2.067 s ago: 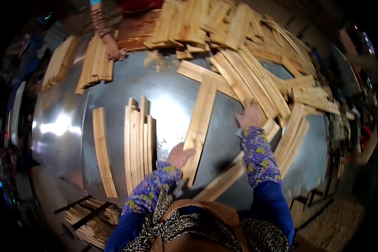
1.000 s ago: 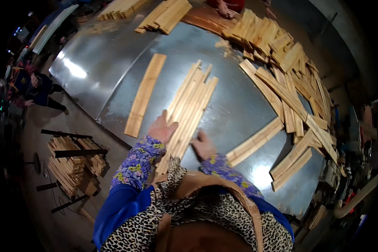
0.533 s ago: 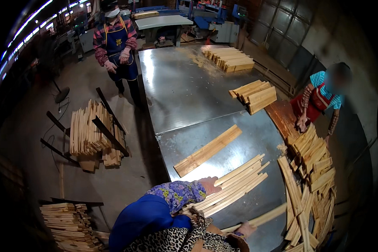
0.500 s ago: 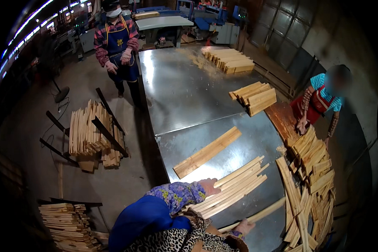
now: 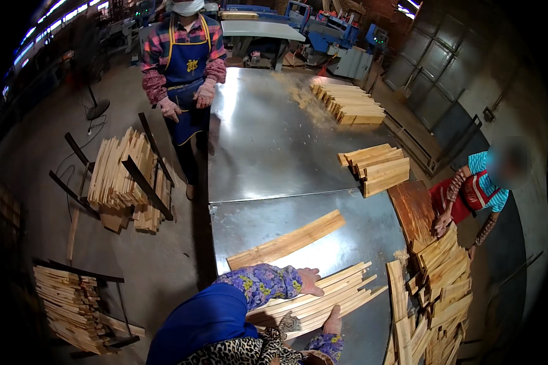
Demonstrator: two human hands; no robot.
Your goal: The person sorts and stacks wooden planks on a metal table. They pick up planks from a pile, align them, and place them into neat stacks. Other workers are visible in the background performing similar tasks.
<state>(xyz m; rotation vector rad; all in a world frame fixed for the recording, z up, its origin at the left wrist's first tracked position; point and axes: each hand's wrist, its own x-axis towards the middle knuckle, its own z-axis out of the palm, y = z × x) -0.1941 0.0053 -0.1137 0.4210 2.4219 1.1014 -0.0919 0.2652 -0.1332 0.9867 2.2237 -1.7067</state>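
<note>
On the metal table, a row of pale wooden strips [image 5: 326, 292] lies side by side, slanting up to the right. My left hand [image 5: 310, 282], below a flowered sleeve, rests along the far side of this row with its fingers stretched out. At the row's near side, my right hand [image 5: 332, 321] grips the nearest wooden strip [image 5: 360, 300], which lies against the others; part of its fingers is hidden. Beyond my left forearm is a single wider board [image 5: 289, 239], apart from the row.
Stacked boards [image 5: 380, 170] and a longer stack [image 5: 347, 103] sit farther up the metal table [image 5: 262, 164]. A jumbled wood pile [image 5: 441, 286] borders the right side, near a person in a red apron [image 5: 460, 198]. Another person in a blue apron [image 5: 187, 73] stands at the far left. Racked strips [image 5: 122, 170] stand left.
My right hand has brought a separate strip up and left against the row. My left hand has shifted slightly. The view has tilted, and the blue-aproned person appears closer.
</note>
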